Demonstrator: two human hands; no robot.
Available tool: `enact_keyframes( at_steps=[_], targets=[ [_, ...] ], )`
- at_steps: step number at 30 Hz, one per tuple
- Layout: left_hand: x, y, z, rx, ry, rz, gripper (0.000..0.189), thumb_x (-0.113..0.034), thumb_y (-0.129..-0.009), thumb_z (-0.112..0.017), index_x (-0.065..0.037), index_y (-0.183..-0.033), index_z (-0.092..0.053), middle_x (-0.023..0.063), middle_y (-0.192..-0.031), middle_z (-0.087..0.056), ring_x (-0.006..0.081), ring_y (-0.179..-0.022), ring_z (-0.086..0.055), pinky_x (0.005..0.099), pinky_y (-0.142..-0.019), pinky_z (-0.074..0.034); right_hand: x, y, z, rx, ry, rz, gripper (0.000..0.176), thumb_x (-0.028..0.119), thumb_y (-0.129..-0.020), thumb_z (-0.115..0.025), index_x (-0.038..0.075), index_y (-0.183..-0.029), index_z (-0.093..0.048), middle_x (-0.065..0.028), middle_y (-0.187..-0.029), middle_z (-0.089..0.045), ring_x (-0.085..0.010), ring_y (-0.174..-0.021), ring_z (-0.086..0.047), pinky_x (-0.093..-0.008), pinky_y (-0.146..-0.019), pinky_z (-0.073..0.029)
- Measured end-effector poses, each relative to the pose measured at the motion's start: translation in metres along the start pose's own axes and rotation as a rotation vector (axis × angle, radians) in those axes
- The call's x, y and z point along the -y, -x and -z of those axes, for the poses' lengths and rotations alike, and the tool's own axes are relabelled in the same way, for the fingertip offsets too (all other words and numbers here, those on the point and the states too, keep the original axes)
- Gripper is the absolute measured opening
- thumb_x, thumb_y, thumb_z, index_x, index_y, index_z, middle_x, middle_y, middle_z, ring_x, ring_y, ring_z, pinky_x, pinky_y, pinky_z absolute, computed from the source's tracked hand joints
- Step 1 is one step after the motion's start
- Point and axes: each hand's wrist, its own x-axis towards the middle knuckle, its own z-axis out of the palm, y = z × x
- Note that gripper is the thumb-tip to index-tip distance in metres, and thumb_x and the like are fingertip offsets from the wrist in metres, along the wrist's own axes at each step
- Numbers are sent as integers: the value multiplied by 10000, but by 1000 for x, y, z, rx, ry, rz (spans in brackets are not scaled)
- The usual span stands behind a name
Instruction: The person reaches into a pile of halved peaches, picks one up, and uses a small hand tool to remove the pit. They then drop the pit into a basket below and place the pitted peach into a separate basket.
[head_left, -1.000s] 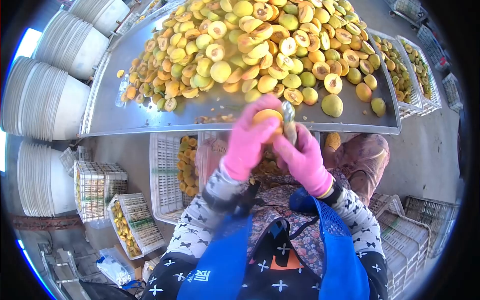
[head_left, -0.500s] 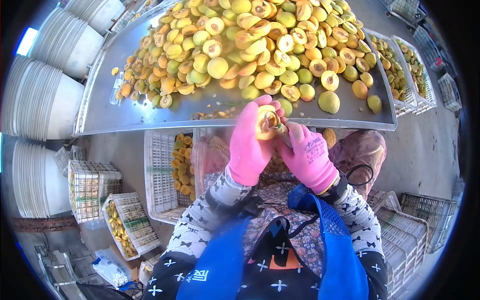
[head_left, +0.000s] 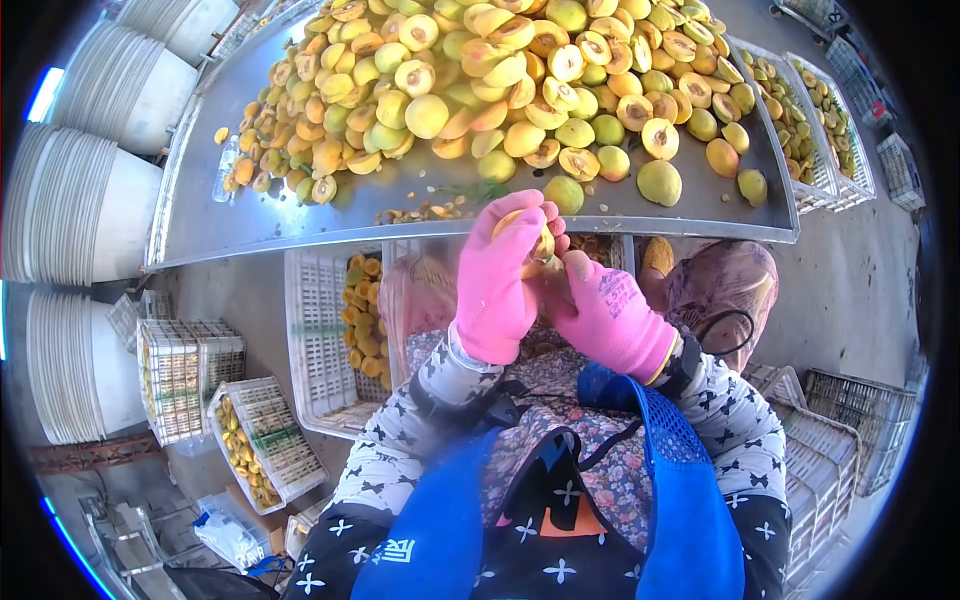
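Observation:
In a pink glove, my left hand [head_left: 500, 285] is wrapped round a yellow fruit half [head_left: 530, 232], just below the front edge of a metal table [head_left: 350, 226]. My right hand [head_left: 612, 312], gloved in pink too, is closed at the lower right side of the fruit. A small tool seems to be pinched in it, but the fingers mostly cover it. Above both hands a large heap of halved yellow-orange fruits [head_left: 427, 117] lies on the table, some with brown hollows or stones showing.
Beneath the table edge stands a white crate [head_left: 325, 345] with fruit halves. More crates of fruit [head_left: 270, 440] are at the lower left, others [head_left: 820, 470] at the lower right. Stacked white tubs [head_left: 75, 200] line the left side. A plastic bottle [head_left: 225, 170] lies on the table.
My left hand has turned the fruit, so its hollow cut face no longer faces the camera. The right hand has shifted slightly down and left beside it.

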Motion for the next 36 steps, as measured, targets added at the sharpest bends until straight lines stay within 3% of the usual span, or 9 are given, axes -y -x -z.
enact_keyframes(
  at_steps=[2,5,8,11,15,24,27,30,36],
  targets=[
    [-3,3,-5,-39,-56,-27,267,-119,-948,-634,-24,-1191,-577,138,-1099,-646,251,-977,-641,381,-878,-545,0,0,-3,-23,-89,7,268,125,-828,-685,1,-1001,-521,-193,-794,-602,-414,-744,-627,-491,-600,-475],
    [-2,-9,21,282,-864,-444,259,-204,-1009,-556,-6,-1175,-568,149,-1096,-654,244,-961,-665,369,-873,-557,-6,0,-8,-29,-162,45,275,129,-827,-688,-6,-1003,-526,-220,-780,-616,-437,-765,-631,-499,-612,-474],
    [-2,-7,9,31,-320,-92,328,-283,-1055,-447,6,-1154,-567,151,-1036,-670,233,-911,-683,351,-870,-560,-2,0,-15,-5,-154,-30,272,120,-833,-682,-4,-1023,-533,-221,-791,-611,-440,-768,-630,-499,-612,-471],
    [5,-4,-5,-167,-375,-168,406,-326,-1074,-368,18,-1107,-581,138,-933,-677,222,-825,-679,338,-823,-559,-1,0,-20,39,-194,-100,268,114,-840,-677,4,-1039,-535,-207,-778,-599,-434,-753,-625,-492,-609,-473],
    [-10,-15,21,286,-812,-201,479,-372,-1068,-368,39,-1004,-605,124,-841,-665,205,-744,-649,327,-739,-538,-9,6,-22,38,-235,18,286,131,-839,-685,7,-1042,-526,-217,-759,-618,-435,-760,-631,-485,-615,-483],
    [9,-12,9,-162,-425,-65,497,-410,-1057,-407,33,-972,-618,141,-843,-675,207,-719,-664,330,-701,-564,-5,5,-23,91,-264,-107,322,223,-853,-687,-34,-975,-536,-253,-807,-649,-456,-785,-645,-494,-657,-509],
    [5,-14,15,-98,-415,10,507,-428,-1053,-421,26,-946,-618,138,-843,-678,208,-717,-664,323,-697,-562,-6,5,-22,120,-332,-121,277,180,-843,-670,-13,-970,-517,-234,-780,-630,-446,-775,-636,-490,-645,-489],
    [14,-11,12,-52,-482,-339,515,-442,-1051,-422,23,-957,-620,135,-846,-678,208,-733,-668,329,-715,-563,-4,0,-24,104,-388,-141,340,229,-843,-685,-26,-985,-511,-241,-782,-636,-445,-784,-643,-496,-657,-500],
    [12,-4,7,-38,-484,-239,480,-390,-1064,-417,20,-937,-632,134,-795,-648,194,-691,-616,315,-666,-520,-11,7,-25,126,-182,-98,303,192,-839,-677,-13,-989,-512,-240,-790,-635,-442,-746,-637,-464,-642,-505]
  ],
)
